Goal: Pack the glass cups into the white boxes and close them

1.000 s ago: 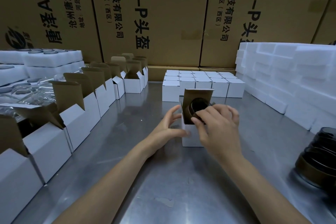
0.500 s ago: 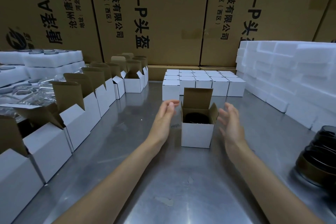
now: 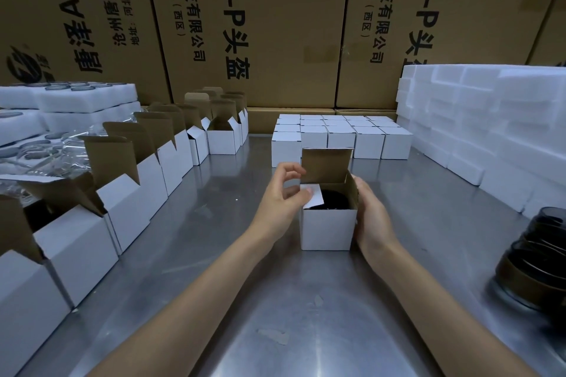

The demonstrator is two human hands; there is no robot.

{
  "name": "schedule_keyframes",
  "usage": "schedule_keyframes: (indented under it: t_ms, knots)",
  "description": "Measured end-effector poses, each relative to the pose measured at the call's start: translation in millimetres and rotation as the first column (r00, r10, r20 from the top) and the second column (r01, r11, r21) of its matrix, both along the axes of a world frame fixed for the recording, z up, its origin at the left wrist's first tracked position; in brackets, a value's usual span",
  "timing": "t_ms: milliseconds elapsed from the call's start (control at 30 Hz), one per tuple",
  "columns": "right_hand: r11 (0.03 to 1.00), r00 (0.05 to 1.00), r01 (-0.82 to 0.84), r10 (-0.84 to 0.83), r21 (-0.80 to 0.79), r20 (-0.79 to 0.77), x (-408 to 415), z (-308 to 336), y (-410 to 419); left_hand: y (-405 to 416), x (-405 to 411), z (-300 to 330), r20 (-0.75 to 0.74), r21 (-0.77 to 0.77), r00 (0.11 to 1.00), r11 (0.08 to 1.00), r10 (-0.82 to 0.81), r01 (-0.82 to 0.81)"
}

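left hand: my thumb's pushing the side flap down, fingers curled
right hand: flat against the box, fingers relaxed
cup: dark, sitting inside, lid up

Both hands now on box, left flap down.
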State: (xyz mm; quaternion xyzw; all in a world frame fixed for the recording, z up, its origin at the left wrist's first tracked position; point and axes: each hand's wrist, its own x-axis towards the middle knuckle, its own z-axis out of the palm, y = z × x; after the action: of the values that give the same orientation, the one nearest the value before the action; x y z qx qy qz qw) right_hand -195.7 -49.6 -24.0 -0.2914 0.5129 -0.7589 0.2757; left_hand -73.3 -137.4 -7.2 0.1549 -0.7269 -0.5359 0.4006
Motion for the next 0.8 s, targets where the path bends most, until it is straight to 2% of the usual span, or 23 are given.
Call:
schedule_keyframes:
  t_ms: [67, 167, 267, 400, 500, 633, 700, 800]
  knots:
    - [1.0, 1.0, -0.016, 0.016, 0.002, -0.009, 1, 0, 1, 0, 0, -1, 0.017, -0.029, 1.0, 1.0, -0.013, 0.013]
    - [1.0, 0.999, -0.028, 0.028, 0.0, -0.045, 3, 0, 3, -1, 0, -1, 0.0, 0.02, 0.999, 0.998, -0.053, 0.053]
    - [0.997, 0.995, -0.035, 0.041, 0.071, -0.087, 2, -1, 5, -3, 0, -2, -0.022, 0.049, 0.998, 0.997, -0.066, 0.067]
    - [0.994, 0.98, 0.002, 0.02, 0.113, -0.198, 2, 2, 5, -3, 0, -4, -0.03, 0.06, 0.999, 0.998, 0.012, -0.01]
    - [0.993, 0.985, 0.022, -0.002, 0.114, -0.171, 4, 4, 5, -1, -3, -3, -0.093, 0.114, 0.996, 0.993, 0.018, -0.008]
    - [0.991, 0.987, 0.041, -0.019, 0.13, -0.16, 7, 3, 8, 2, -1, -1, -0.084, 0.111, 0.996, 0.994, 0.005, 0.004]
    - [0.992, 0.988, 0.056, -0.038, 0.111, -0.152, 8, 4, 9, 2, 1, 0, -0.076, 0.091, 0.997, 0.996, 0.011, -0.004]
    - [0.993, 0.99, 0.038, -0.022, 0.11, -0.142, 10, 6, 11, 7, 5, -4, -0.064, -0.027, 0.998, 1.0, -0.003, 0.001]
